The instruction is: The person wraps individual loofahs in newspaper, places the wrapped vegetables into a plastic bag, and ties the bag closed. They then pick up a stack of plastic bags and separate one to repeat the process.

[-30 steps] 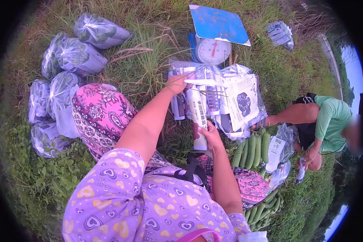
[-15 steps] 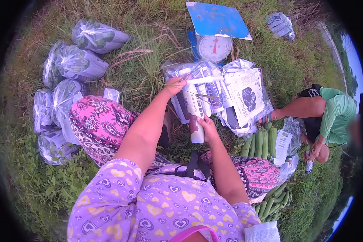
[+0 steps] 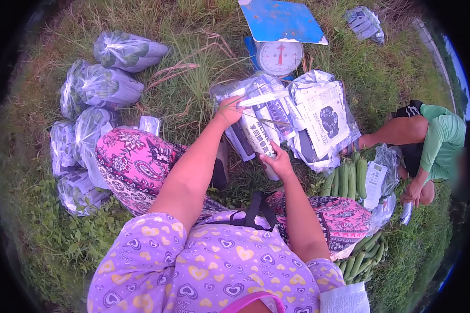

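A clear plastic bag (image 3: 269,85) holding newspaper-wrapped rolls lies on the grass in front of me. My left hand (image 3: 228,110) is closed at the bag's left edge, gripping the plastic. My right hand (image 3: 278,160) is closed around the lower end of a newspaper roll (image 3: 257,136), thumb on top. The roll's upper part lies among the wrapped rolls at the bag; whatever is inside the paper is hidden. Just right of it sits a second plastic bag with folded newspaper sheets (image 3: 324,122).
A dial scale (image 3: 280,57) with a blue plate (image 3: 283,21) stands beyond the bags. Filled plastic bags (image 3: 109,86) are piled at left. Green gourds (image 3: 351,178) and more green vegetables (image 3: 363,258) lie at right, near a person in a green sleeve (image 3: 437,141).
My right hand has shifted up and right, and the roll's lower end has tilted towards the right. My left hand stays at the bag's edge. The view has shifted slightly.
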`<state>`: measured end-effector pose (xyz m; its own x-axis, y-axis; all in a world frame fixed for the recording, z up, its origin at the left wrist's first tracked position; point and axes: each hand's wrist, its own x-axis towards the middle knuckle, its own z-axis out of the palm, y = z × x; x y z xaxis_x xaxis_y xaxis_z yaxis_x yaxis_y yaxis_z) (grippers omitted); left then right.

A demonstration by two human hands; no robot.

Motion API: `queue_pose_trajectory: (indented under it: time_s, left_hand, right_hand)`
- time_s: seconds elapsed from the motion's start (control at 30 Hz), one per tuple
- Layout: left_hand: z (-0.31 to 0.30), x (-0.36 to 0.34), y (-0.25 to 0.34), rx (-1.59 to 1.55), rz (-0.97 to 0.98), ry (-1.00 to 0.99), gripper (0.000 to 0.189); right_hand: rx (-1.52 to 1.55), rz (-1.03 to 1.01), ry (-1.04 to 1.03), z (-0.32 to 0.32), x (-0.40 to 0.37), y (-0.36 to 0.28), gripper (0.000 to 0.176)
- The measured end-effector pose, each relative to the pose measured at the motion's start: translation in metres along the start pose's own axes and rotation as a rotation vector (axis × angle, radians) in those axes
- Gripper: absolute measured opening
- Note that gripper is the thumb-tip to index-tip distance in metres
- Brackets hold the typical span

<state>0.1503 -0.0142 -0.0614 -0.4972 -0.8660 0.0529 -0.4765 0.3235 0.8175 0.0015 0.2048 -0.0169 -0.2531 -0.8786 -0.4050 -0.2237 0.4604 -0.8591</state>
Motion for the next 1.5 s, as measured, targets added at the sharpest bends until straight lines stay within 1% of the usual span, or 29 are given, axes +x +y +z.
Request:
queue_pose_trajectory:
  time_s: [0.03, 0.07, 0.17, 0.23, 0.27, 0.37, 0.4, 0.47, 0.57, 0.6, 0.7, 0.8, 0.83, 0.87, 0.9, 0.97, 1.0, 1.1, 1.13, 1.23, 1.27, 1.37, 1.47, 1.5]
  left_hand:
    - [-0.003, -0.001, 0.002, -0.003, -0.004, -0.007, 0.016]
    - [-0.003, -0.002, 0.001, -0.023, -0.034, -0.023, 0.016]
    - [0.003, -0.003, 0.0, -0.058, -0.117, -0.066, 0.019]
    - [0.001, -0.004, 0.013, -0.051, -0.172, -0.074, 0.022]
    - [0.005, -0.004, 0.008, -0.012, -0.164, -0.033, 0.018]
    - [0.007, -0.01, -0.005, 0.089, -0.018, 0.021, 0.018]
    - [0.0, -0.014, 0.006, 0.075, -0.088, -0.019, 0.018]
    - [-0.001, -0.021, 0.013, 0.118, -0.079, -0.008, 0.019]
    - [-0.001, -0.022, 0.013, 0.161, -0.038, 0.033, 0.02]
    - [-0.003, -0.024, 0.016, 0.172, -0.026, 0.05, 0.02]
    - [-0.007, -0.026, 0.026, 0.229, 0.031, 0.043, 0.023]
    - [-0.009, -0.029, 0.032, 0.211, -0.067, -0.015, 0.026]
    - [-0.01, -0.031, 0.032, 0.222, -0.057, -0.014, 0.027]
    - [-0.013, -0.033, 0.034, 0.231, -0.045, -0.015, 0.027]
    - [-0.013, -0.034, 0.035, 0.239, -0.031, -0.012, 0.028]
    - [-0.016, -0.037, 0.038, 0.253, -0.107, -0.033, 0.029]
    - [-0.018, -0.038, 0.042, 0.252, -0.142, -0.039, 0.029]
    - [-0.018, -0.043, 0.036, 0.347, -0.095, -0.08, 0.03]
    - [-0.018, -0.045, 0.04, 0.353, -0.155, -0.101, 0.032]
    - [-0.023, -0.045, 0.048, 0.392, -0.152, -0.135, 0.032]
    - [-0.023, -0.045, 0.048, 0.38, -0.15, -0.128, 0.032]
    - [-0.021, -0.045, 0.043, 0.33, -0.157, -0.103, 0.033]
    - [-0.018, -0.048, 0.05, 0.292, -0.191, -0.085, 0.034]
    - [-0.019, -0.047, 0.049, 0.304, -0.193, -0.089, 0.034]
  right_hand:
    - [-0.195, -0.066, 0.036, 0.002, 0.001, -0.002, 0.075]
    - [-0.24, -0.045, 0.023, 0.003, 0.001, -0.002, 0.078]
    - [-0.365, -0.049, 0.082, 0.015, -0.002, -0.001, 0.075]
    - [-0.373, -0.042, 0.113, 0.028, -0.005, -0.008, 0.071]
    - [-0.363, -0.025, 0.121, 0.034, -0.003, -0.009, 0.071]
    - [-0.239, -0.026, 0.118, 0.04, 0.006, -0.004, 0.071]
    - [-0.176, -0.038, 0.105, 0.041, 0.011, 0.003, 0.072]
    - [-0.051, -0.029, 0.063, 0.037, 0.018, 0.01, 0.073]
    - [0.086, 0.021, 0.011, 0.037, 0.025, 0.011, 0.074]
    - [0.166, 0.016, -0.001, 0.039, 0.03, 0.015, 0.078]
    - [0.219, 0.012, -0.01, 0.044, 0.045, 0.028, 0.078]
    - [0.129, 0.015, -0.026, 0.036, 0.054, 0.009, 0.079]
    - [0.095, 0.014, -0.028, 0.037, 0.059, 0.007, 0.079]
    - [0.056, -0.026, 0.006, 0.04, 0.062, 0.003, 0.074]
    - [0.016, -0.009, -0.007, 0.041, 0.065, -0.002, 0.074]
    - [-0.068, 0.025, -0.032, 0.041, 0.068, -0.013, 0.073]
    - [-0.145, 0.007, -0.022, 0.038, 0.062, -0.031, 0.07]
    - [-0.24, -0.035, 0.021, 0.049, 0.065, -0.04, 0.064]
    - [-0.257, -0.009, 0.011, 0.052, 0.065, -0.044, 0.055]
    - [-0.318, 0.017, 0.091, 0.059, 0.056, -0.056, 0.05]
    - [-0.33, 0.04, 0.075, 0.061, 0.057, -0.056, 0.054]
    - [-0.462, 0.018, 0.135, 0.066, 0.055, -0.055, 0.063]
    - [-0.482, -0.009, 0.106, 0.061, 0.048, -0.058, 0.071]
    - [-0.481, -0.006, 0.133, 0.063, 0.047, -0.057, 0.069]
